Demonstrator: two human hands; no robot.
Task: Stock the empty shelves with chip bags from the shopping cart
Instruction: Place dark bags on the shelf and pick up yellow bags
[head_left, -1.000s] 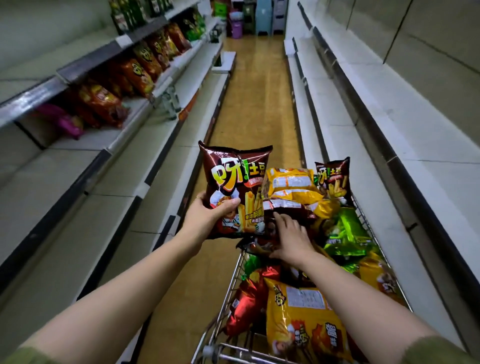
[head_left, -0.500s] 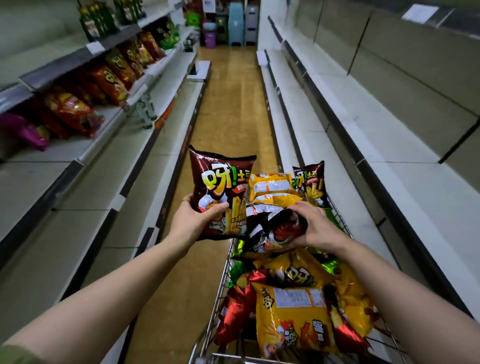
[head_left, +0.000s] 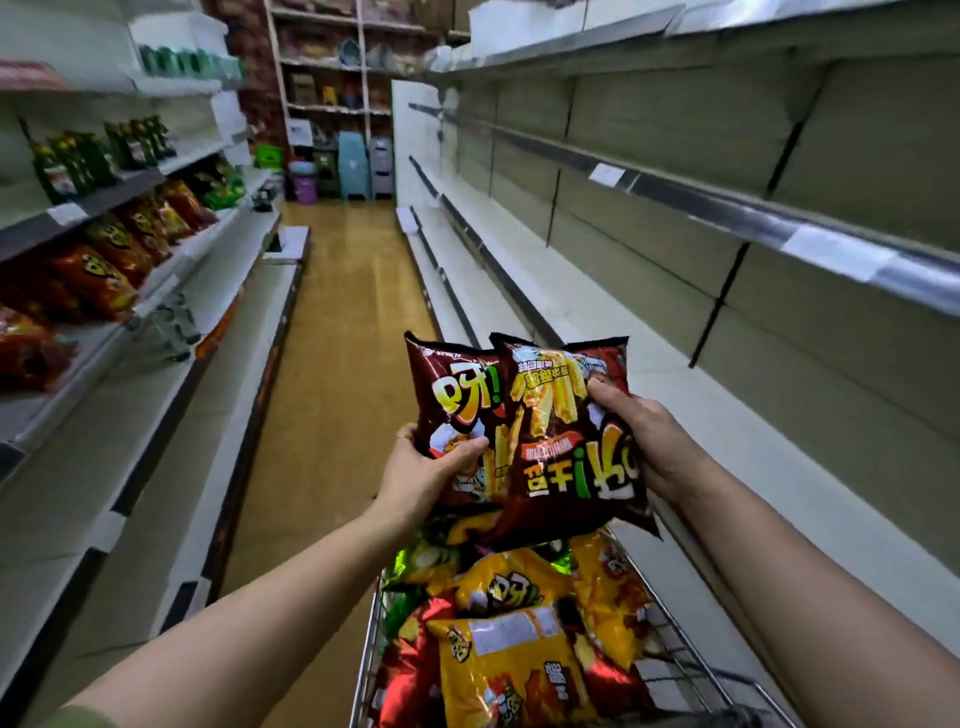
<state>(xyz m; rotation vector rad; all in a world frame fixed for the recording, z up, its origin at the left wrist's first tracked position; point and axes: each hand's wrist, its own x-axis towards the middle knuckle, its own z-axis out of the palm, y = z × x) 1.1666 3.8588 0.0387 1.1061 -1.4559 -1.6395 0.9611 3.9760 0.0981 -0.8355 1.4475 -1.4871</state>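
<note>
Two dark red chip bags are held up in the middle of the frame, above the cart. The left bag (head_left: 457, 395) stands the right way up. The right bag (head_left: 566, 457) is upside down, and it lies partly over the left bag, so the two touch.

The left hand (head_left: 421, 478) has its grip closed on the bottom part of the left bag, with the thumb pressed on the front. The right hand (head_left: 649, 441) has its grip closed on the right edge of the right bag, with the thumb on the front.

Under the two bags, at the bottom middle of the frame, is the shopping cart (head_left: 366, 649). It is full of more chip bags, yellow, red and green. A big yellow bag (head_left: 509, 670) lies on top near the bottom edge.

The empty shelves (head_left: 675, 405) fill the right side of the frame. On the left side there are shelves too. Orange bags (head_left: 93, 275) stand in a row there, and green bottles (head_left: 72, 166) stand on the shelf above them.

A brown floor (head_left: 337, 338) runs up the middle between the shelves. Far away, at the top middle, sits a purple bucket (head_left: 305, 184) near some plastic boxes, too blurred to tell more.
</note>
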